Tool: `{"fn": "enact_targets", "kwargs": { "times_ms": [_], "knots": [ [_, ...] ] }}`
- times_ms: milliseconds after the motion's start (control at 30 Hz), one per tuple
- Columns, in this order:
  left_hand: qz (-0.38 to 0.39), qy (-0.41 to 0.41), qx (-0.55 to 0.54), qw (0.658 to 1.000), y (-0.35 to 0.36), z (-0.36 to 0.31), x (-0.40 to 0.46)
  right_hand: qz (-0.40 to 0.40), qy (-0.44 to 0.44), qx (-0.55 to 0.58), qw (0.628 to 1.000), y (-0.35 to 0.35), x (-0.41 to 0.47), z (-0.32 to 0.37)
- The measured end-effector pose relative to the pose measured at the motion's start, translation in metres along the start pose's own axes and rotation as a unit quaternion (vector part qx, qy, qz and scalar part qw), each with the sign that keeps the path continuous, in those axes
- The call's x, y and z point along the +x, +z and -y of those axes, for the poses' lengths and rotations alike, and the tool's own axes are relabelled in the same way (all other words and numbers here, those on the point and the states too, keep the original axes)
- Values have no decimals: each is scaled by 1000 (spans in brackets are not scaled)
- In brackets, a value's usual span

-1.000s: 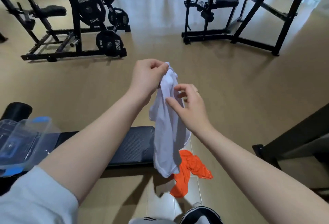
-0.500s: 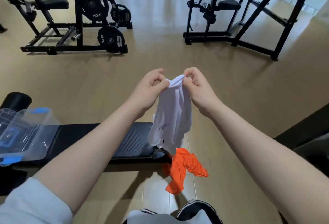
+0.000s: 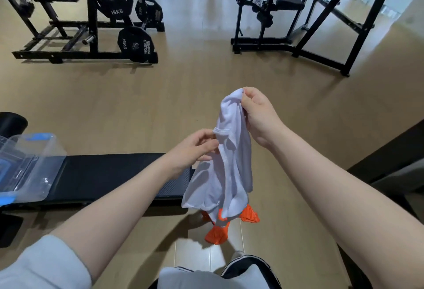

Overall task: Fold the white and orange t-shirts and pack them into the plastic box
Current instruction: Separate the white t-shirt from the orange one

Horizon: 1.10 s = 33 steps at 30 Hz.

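Gym floor [image 3: 206,77], black bench [image 3: 110,174] | both hands pinch white t-shirt [image 3: 229,162] | right hand [image 3: 257,114] higher, left hand [image 3: 192,148]

The white t-shirt [image 3: 226,169] hangs bunched and unfolded in the air, pinched at its top and along one edge lower down. The orange t-shirt [image 3: 218,231] lies crumpled on the floor beneath it, mostly hidden. The clear plastic box [image 3: 27,164] with blue clips sits open on the tabletop [image 3: 110,174], well apart from both.
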<state>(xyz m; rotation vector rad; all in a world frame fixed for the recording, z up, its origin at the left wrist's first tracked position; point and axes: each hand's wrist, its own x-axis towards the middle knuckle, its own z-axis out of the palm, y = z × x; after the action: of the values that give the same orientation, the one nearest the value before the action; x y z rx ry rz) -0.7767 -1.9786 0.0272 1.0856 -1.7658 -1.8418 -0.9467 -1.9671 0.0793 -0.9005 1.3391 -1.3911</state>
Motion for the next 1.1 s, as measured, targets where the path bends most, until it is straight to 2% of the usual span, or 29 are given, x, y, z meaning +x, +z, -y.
{"fn": "enact_targets", "kwargs": {
  "times_ms": [100,167,267,300,367,400,467,567,633,700,767,833,900,1000,1100],
  "knots": [
    [-59,32,-47,997,12,-6,5,2,-4,-30,1000,0,-5,-5],
    [-63,43,-60,995,14,-6,7,-6,-7,-50,999,-5,-3,-7],
    [-101,46,-123,986,8,-6,8,-48,-24,-101,993,-20,1,-11],
    [-136,56,-118,982,4,-7,8,-66,-35,-133,988,-27,1,-15],
    [-187,83,-39,978,-3,-17,11,-68,-35,-200,977,-40,1,-23],
    [-190,95,13,977,-5,-24,13,-38,-22,-213,976,-44,0,-26],
    [-160,110,123,973,-3,-45,19,72,3,-180,981,-48,-3,-25],
    [-130,107,249,954,11,-68,29,194,-19,-168,966,-43,0,-11],
    [-158,102,227,956,22,-75,35,210,-64,-243,945,-37,3,-1],
    [-207,99,157,960,30,-75,37,196,-104,-349,911,-33,5,3],
    [-257,95,119,954,36,-70,34,159,-119,-377,905,-34,9,4],
    [-250,87,72,962,42,-59,28,133,-105,-285,943,-36,11,5],
    [-201,66,53,976,50,-40,22,119,-83,-173,974,-40,11,10],
    [-165,9,136,977,57,-13,21,156,-47,-70,984,-52,12,17],
    [-122,-40,150,980,62,1,20,202,-11,-13,979,-69,13,22]
  ]
}}
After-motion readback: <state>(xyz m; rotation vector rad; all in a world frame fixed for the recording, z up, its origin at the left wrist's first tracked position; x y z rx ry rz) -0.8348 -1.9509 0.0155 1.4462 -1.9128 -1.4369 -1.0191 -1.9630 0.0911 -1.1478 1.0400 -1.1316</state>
